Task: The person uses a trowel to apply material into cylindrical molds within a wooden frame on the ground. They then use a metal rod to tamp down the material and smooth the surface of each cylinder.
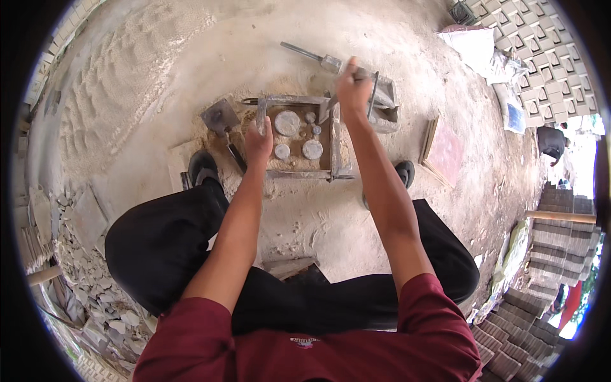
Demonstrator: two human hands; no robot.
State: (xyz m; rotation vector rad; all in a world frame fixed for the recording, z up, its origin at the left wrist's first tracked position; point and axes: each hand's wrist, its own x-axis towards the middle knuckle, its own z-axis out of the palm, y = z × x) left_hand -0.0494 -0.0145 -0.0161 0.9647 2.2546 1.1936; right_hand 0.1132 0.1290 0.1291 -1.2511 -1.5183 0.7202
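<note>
A rectangular mould frame (pixel 299 173) lies on the ground between my feet, with sand inside it. Several round grey discs, among them a large disc (pixel 287 123), sit in the sand at different sizes. My left hand (pixel 258 144) is closed around the frame's left side. Above the frame's right side, my right hand (pixel 354 94) grips a tool with a dark rounded handle end (pixel 361 74) and a flat grey blade (pixel 329 108), partly hidden by the hand; it looks like a trowel. Left of the frame rests a square-bladed hand shovel (pixel 220 117), its handle pointing toward me.
A block-headed rammer (pixel 330 63) lies beyond the frame. A second box-like mould (pixel 386 121) stands at its right, near a pinkish framed board (pixel 444 151). Loose sand (pixel 121 83) spreads at far left, rubble (pixel 111 305) nearer. White sacks (pixel 474 48), stacked tiles (pixel 557 245) and another person (pixel 552 142) are at right.
</note>
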